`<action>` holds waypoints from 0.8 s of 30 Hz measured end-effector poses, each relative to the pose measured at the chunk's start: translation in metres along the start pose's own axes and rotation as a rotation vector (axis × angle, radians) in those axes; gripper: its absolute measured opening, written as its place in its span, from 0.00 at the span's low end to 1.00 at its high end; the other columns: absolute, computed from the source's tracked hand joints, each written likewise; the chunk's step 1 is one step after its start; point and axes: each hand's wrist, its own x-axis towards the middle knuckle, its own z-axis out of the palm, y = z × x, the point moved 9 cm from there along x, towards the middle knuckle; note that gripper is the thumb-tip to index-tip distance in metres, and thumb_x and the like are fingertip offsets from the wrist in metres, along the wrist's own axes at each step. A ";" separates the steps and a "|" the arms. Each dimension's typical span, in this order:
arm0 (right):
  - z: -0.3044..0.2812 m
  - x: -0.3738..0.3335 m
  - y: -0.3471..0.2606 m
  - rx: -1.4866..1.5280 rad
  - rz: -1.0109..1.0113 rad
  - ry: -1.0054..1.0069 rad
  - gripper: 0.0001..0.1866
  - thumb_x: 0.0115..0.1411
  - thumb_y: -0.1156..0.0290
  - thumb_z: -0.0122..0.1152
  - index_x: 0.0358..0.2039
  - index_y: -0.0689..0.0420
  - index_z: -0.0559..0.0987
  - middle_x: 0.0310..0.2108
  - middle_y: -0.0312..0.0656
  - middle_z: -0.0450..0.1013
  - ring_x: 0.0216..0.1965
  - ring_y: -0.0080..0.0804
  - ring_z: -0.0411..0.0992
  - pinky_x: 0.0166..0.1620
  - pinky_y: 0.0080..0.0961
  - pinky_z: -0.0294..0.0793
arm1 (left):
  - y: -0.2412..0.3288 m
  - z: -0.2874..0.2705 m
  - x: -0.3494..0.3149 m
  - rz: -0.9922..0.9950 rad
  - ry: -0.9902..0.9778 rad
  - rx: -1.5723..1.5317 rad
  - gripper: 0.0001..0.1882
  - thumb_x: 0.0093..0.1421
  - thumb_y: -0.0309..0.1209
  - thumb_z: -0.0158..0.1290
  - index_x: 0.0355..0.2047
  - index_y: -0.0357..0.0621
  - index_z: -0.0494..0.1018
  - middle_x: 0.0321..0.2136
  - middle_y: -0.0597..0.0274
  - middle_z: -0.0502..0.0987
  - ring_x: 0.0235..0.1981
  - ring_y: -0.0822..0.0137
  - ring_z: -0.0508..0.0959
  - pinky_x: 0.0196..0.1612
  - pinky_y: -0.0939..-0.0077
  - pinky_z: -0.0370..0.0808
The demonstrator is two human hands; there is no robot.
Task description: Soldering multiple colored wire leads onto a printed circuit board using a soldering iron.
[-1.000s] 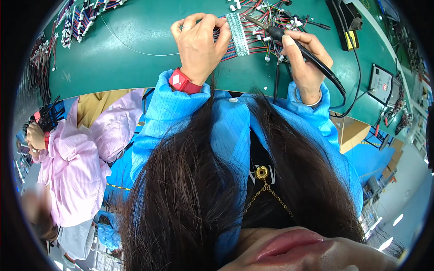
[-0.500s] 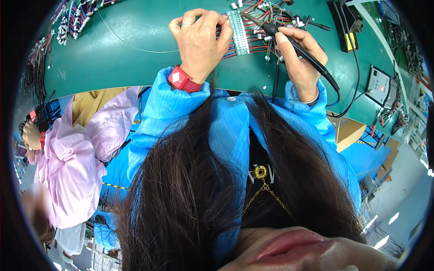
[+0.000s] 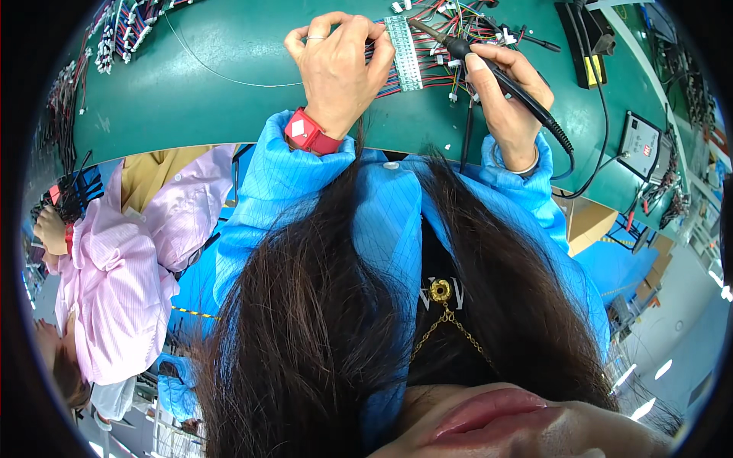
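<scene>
A narrow strip of pale green circuit boards (image 3: pixel 405 55) lies on the bench, with red, black and blue wires running out of both long sides. My left hand (image 3: pixel 336 69) is closed at the strip's left edge, its fingertips mostly hidden from above. A thin silvery solder wire (image 3: pixel 237 79) curves across from the left and runs in under that hand. In a pen grip, my right hand (image 3: pixel 510 95) holds a black soldering iron (image 3: pixel 527 99). The iron's tip reaches the upper right end of the strip; whether it touches is too small to tell.
Loose cables with white connectors (image 3: pixel 477 34) lie beyond the strip. A soldering iron stand (image 3: pixel 586 46) with a yellow sponge and a grey control box (image 3: pixel 640 145) occupy the right side. Bundled wire harnesses (image 3: pixel 126 30) are at the far left. A co-worker in a pink smock (image 3: pixel 114 282) sits left.
Both my hands, the iron and the board strip stay nearly where they were. The co-worker's head at the left has shifted slightly.
</scene>
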 end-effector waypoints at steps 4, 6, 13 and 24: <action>0.000 0.001 0.000 0.000 -0.011 0.004 0.10 0.55 0.77 0.67 0.39 0.64 0.82 0.23 0.38 0.77 0.22 0.20 0.72 0.26 0.11 0.68 | 0.000 0.000 0.001 -0.003 -0.003 0.008 0.03 0.53 0.31 0.60 0.26 0.52 0.76 0.24 0.75 0.81 0.39 0.70 0.75 0.48 0.62 0.58; 0.000 0.001 0.000 -0.013 -0.004 0.001 0.10 0.55 0.77 0.67 0.39 0.64 0.82 0.23 0.38 0.77 0.22 0.20 0.72 0.26 0.11 0.68 | 0.000 0.001 0.001 0.001 -0.001 0.009 0.03 0.53 0.31 0.61 0.26 0.52 0.76 0.25 0.75 0.81 0.39 0.70 0.75 0.48 0.62 0.58; -0.001 0.001 -0.001 -0.031 -0.026 0.004 0.10 0.55 0.77 0.66 0.39 0.65 0.82 0.23 0.38 0.77 0.22 0.20 0.72 0.26 0.11 0.67 | 0.006 0.001 0.003 0.131 0.003 0.037 0.04 0.52 0.31 0.62 0.26 0.53 0.76 0.26 0.76 0.81 0.39 0.70 0.75 0.47 0.62 0.58; 0.000 0.001 0.000 -0.031 -0.007 -0.022 0.09 0.55 0.79 0.65 0.38 0.64 0.81 0.22 0.38 0.76 0.21 0.20 0.71 0.25 0.11 0.67 | 0.003 0.001 0.001 0.048 0.067 -0.025 0.07 0.50 0.30 0.61 0.23 0.54 0.72 0.24 0.76 0.76 0.37 0.69 0.73 0.46 0.62 0.58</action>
